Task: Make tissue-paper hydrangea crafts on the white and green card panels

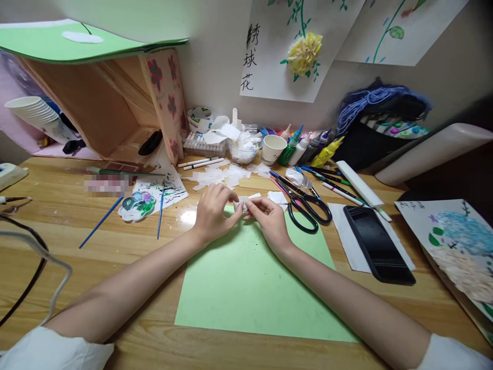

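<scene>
Between the fingertips of both hands is a small piece of white paper, partly covered by the fingers. My left hand is closed on its left side, thumb against the fingers. From the right, my right hand pinches the same piece. Both hands are over the far edge of a green sheet of paper. Small white paper pieces lie just beyond my right hand. Black-handled scissors rest at the right, touching the sheet's far corner.
Behind the hands are scattered paper scraps, a bowl of white scraps, a paper cup and paint bottles. A phone lies at the right. Paintbrushes and a paint palette are at the left.
</scene>
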Tool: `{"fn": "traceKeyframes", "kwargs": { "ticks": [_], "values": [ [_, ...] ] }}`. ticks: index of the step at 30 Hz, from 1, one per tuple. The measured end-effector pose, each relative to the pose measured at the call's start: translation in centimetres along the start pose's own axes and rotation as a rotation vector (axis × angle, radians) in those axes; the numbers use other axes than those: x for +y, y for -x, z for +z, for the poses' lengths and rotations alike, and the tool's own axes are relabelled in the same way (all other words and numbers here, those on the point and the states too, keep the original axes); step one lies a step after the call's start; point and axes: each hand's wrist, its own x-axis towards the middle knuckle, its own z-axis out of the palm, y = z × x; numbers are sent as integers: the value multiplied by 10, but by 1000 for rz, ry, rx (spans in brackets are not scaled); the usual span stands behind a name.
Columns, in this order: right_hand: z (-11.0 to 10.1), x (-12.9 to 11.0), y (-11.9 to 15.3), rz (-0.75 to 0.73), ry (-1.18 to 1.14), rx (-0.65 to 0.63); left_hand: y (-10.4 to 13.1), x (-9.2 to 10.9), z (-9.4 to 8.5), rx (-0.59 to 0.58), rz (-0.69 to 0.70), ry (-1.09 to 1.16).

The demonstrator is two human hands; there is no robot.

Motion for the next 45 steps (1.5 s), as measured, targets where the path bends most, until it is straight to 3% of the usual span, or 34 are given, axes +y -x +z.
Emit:
{"fn": "traceKeyframes", "kwargs": {
  "ticks": [3,12,45],
  "values": [
    [0,2,0,-2,-32,-20,1,2,0,-54,18,-65],
    [1,1,1,-7,-57,-79,3,0,2,-64,-21,-55],
    [1,3,0,39,-28,-22,4,-3,4,-50,-11,6]
  ]
}}
